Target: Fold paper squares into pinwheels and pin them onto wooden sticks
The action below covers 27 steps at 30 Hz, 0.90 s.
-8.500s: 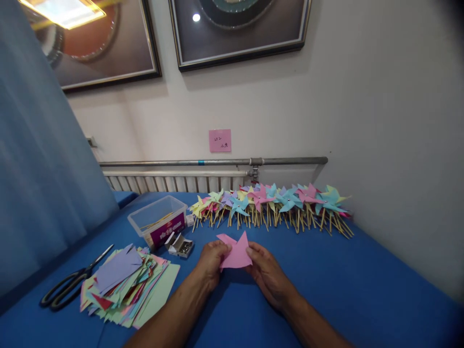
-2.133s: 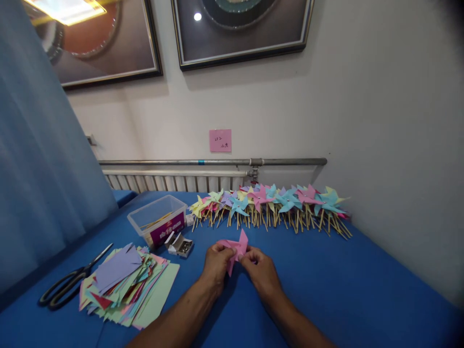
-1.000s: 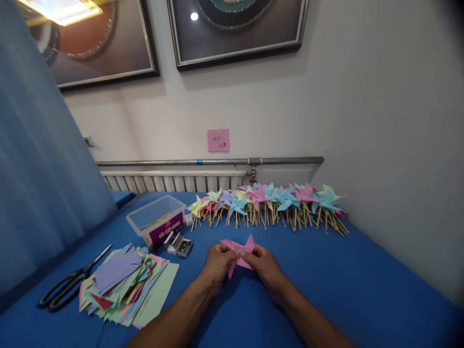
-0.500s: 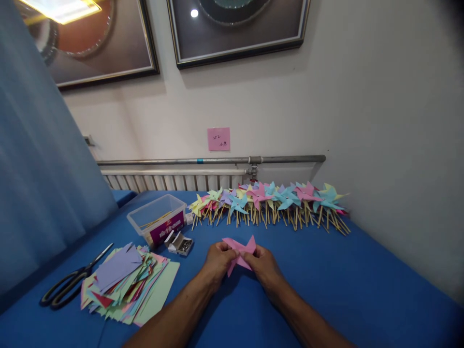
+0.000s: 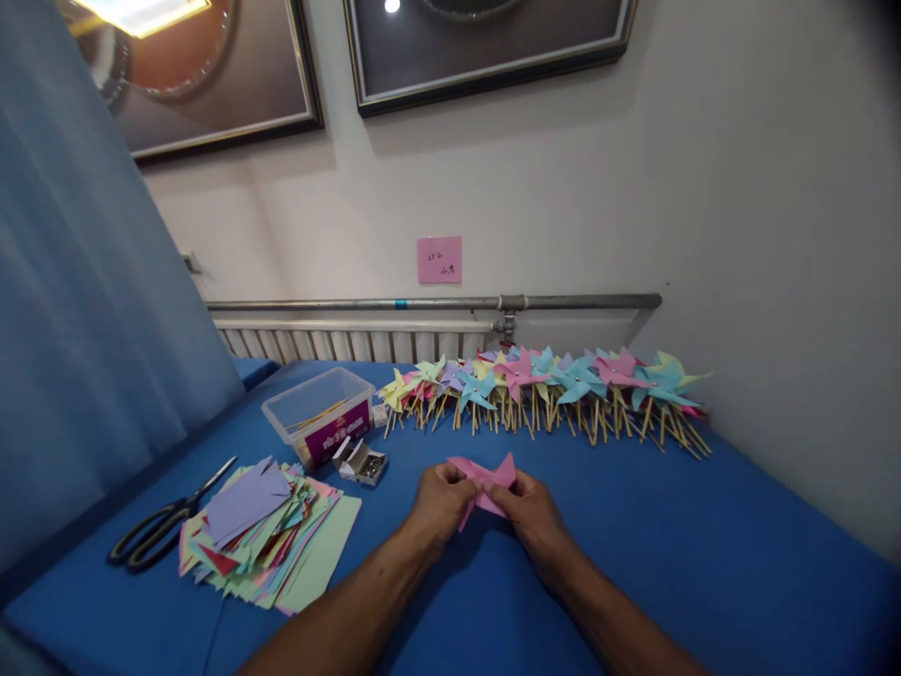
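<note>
Pink paper pinwheel, half folded, just above the blue bench, pinched from both sides: left hand and right hand, fingers closed on its folds. Behind, finished pinwheels in a row; left, paper stack, scissors.

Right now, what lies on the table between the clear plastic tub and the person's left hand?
In the head view, a small open box of metal pins sits between the clear plastic tub and the left hand.

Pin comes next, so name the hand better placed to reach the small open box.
Left. The left hand grips the pink paper on the side nearer the small open box; the right hand lies farther away.
</note>
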Each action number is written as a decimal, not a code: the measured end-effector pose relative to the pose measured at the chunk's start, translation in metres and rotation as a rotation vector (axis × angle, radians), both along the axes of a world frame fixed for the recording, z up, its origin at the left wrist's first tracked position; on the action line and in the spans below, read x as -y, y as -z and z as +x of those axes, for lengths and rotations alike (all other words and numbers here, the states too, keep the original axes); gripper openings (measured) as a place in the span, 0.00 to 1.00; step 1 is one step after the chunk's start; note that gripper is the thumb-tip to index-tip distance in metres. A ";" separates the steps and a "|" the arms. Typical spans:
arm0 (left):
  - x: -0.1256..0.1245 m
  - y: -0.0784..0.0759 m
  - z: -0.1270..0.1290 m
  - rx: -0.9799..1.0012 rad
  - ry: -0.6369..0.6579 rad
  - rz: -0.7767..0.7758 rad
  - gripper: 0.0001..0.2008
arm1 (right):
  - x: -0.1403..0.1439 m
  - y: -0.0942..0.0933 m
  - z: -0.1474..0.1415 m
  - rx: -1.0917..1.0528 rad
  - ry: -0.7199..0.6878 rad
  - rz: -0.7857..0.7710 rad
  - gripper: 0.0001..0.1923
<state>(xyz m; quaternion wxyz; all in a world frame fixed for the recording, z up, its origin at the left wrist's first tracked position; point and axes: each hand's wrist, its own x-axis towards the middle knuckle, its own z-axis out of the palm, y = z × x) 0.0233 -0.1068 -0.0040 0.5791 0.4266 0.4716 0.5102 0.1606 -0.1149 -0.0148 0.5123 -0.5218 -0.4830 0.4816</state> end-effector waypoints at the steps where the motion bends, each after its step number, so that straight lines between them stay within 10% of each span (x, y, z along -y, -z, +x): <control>1: 0.000 0.001 0.000 -0.016 -0.007 0.001 0.10 | 0.000 0.000 0.000 -0.001 -0.001 0.002 0.17; 20: -0.007 -0.009 -0.015 -0.017 -0.083 0.150 0.19 | -0.008 0.010 0.002 -0.035 -0.029 -0.026 0.14; 27: -0.030 -0.061 -0.087 -0.400 -0.359 0.335 0.15 | -0.009 0.014 0.000 -0.059 0.012 -0.034 0.11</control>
